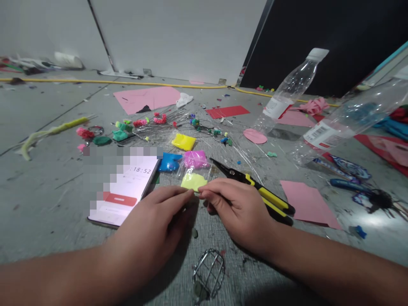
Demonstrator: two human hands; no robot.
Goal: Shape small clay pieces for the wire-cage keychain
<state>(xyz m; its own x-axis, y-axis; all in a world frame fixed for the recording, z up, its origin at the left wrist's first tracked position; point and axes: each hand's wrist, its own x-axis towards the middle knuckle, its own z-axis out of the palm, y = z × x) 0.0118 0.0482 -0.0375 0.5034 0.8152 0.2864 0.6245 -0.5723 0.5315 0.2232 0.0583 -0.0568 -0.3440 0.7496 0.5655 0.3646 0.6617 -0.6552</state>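
Observation:
My left hand and my right hand meet fingertip to fingertip at the centre, both closed in a pinch. A sliver of green modelling clay shows between the tips; most of it is hidden by my fingers. Just beyond lies a clear bag of lime-yellow clay, with pink, blue and yellow clay packets behind it. Black and yellow pliers rest partly behind my right hand. Nearer me, an oval wire frame bears dark green clay at its lower end.
A lit phone lies left of the packets. Wire pieces with coloured clay and loose thin wires spread behind. Two clear plastic bottles stand at the right, near pink paper and red paper. A yellow cable crosses the back.

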